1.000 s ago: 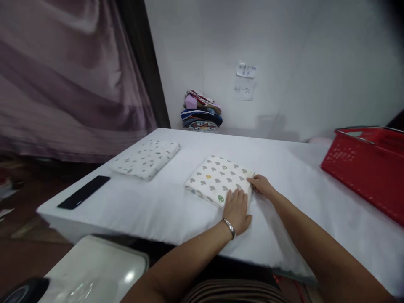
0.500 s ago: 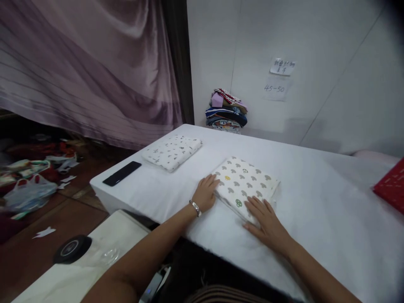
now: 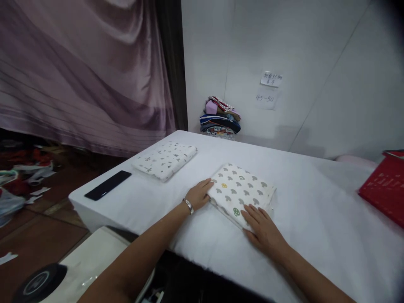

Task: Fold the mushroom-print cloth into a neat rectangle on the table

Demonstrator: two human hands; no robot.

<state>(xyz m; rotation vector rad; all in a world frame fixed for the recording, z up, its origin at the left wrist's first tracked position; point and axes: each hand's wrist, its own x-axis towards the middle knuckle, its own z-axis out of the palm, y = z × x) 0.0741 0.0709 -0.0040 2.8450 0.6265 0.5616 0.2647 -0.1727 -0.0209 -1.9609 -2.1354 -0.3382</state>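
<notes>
A folded white cloth with grey mushroom prints, plus one yellow and one green print, lies flat on the white-covered table. My left hand, with a bracelet at its wrist, rests against the cloth's left edge, fingers stretched out. On the near right corner lies my right hand, its fingers extended flat over the fabric. Neither hand grips the cloth. Farther back on the left is a second folded white cloth with small dark prints.
A black phone lies at the table's left edge. By the wall stands a stack of folded fabrics. A red item is at the right. Below left, a black round object sits on a pale surface. A pink curtain hangs behind.
The view has turned slightly to the right and tilted up a little, so more of the red item shows. Both hands stay at about the same places on the mushroom-print cloth.
</notes>
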